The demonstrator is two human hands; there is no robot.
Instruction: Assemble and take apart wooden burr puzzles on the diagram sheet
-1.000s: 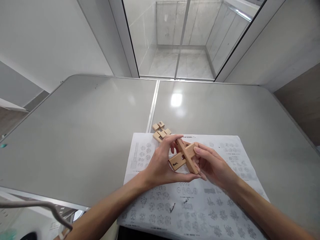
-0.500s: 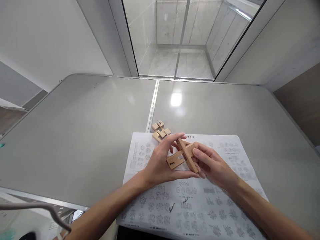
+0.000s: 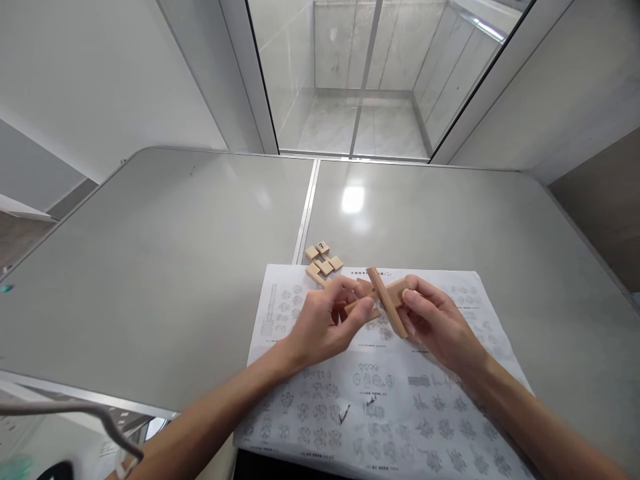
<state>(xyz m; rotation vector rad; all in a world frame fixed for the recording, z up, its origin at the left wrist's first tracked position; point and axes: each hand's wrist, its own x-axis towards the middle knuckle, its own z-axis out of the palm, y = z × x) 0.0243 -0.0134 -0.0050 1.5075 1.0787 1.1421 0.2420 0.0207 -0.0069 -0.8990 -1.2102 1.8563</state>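
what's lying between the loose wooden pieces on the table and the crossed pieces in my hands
Only the sheet's top edge separates loose pieces from crossed pieces in the head view.

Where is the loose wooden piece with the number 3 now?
It lies on the grey table, left of centre, touching the far-left corner of the printed sheet, just beyond the left hand.

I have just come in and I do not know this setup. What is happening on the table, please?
A person holds crossed wooden puzzle pieces in both hands above a printed sheet of diagrams. The left hand grips one end and the right hand the other. More wooden pieces, one marked with a number, lie on the grey table at the sheet's far edge, untouched.
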